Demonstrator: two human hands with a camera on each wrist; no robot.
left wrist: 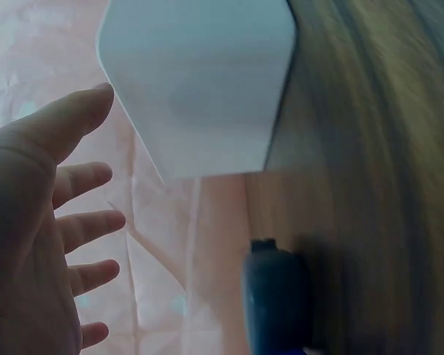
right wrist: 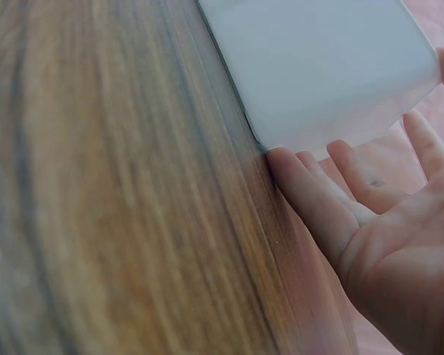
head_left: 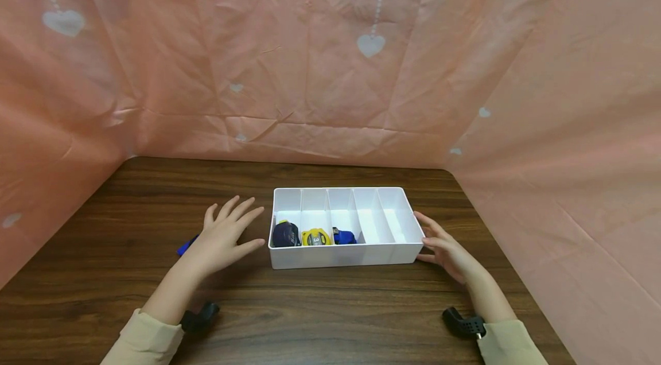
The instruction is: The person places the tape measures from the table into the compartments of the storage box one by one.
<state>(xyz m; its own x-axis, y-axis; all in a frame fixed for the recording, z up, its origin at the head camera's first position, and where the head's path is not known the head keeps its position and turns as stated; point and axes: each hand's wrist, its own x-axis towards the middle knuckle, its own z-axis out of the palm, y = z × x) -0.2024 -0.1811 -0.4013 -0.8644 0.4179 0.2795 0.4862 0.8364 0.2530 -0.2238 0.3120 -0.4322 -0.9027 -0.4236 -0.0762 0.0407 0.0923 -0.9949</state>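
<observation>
Saw a white box on a brown wood table, set long ways from side to side. Counted five slots in the box, all in one row. In the left end slot, saw a dark tape measure with a bit of yellow on top, close to the near wall. In the next slot, saw a yellow tape measure with a 3 on its face. In the middle slot, saw a small blue thing, also by the near wall. Could not tell its name.

Saw the left hand just left of the box, not touching it, with fingers straight and spread wide apart. Past the left wrist, spotted another blue thing on the table, partly hidden by the arm.

Saw the right hand at the right end of the box, with fingers nearly straight and apart, and with fingertips touching the white side. Saw a pale sleeve on the left arm, and one to match on the right. Behind the table and at both sides, saw pink cloth with white hearts on it.
</observation>
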